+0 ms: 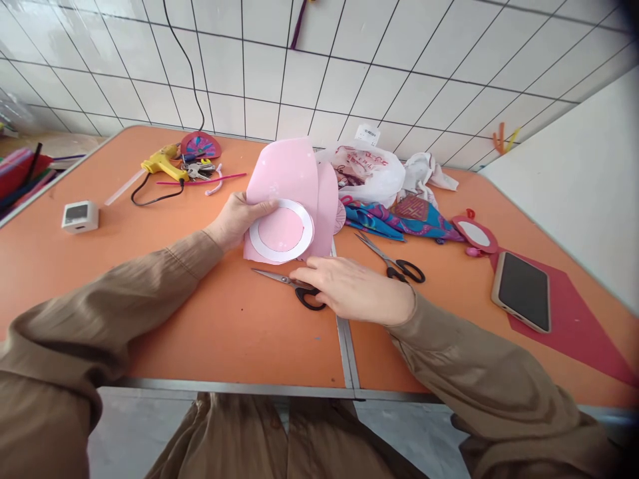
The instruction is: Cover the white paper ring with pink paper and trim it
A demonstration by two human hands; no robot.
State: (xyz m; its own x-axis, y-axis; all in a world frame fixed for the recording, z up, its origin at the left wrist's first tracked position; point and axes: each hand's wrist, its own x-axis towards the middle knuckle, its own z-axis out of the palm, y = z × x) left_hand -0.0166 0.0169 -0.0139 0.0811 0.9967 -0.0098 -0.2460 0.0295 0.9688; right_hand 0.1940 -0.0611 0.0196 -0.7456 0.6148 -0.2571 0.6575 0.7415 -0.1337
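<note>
Pink sheet is held up over the orange table, gripped with a white ring between the left hand's thumb and fingers. The right hand's curled fingers meet black-handled scissors; whether they grip, I cannot tell.

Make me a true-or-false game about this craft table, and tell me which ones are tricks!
1. The left grip holds a thin pink sheet with a flat white ring against it. True.
2. The right grip is beside the yellow plastic glue gun. False: it is at the nearer metal scissors with black handles.
3. Another pair of black-handled metal scissors lies on the orange table. True.
4. The dark-screened phone in a beige case lies face down. False: its screen faces up.
5. The small white boxy device stands left of the glue gun. True.
</note>
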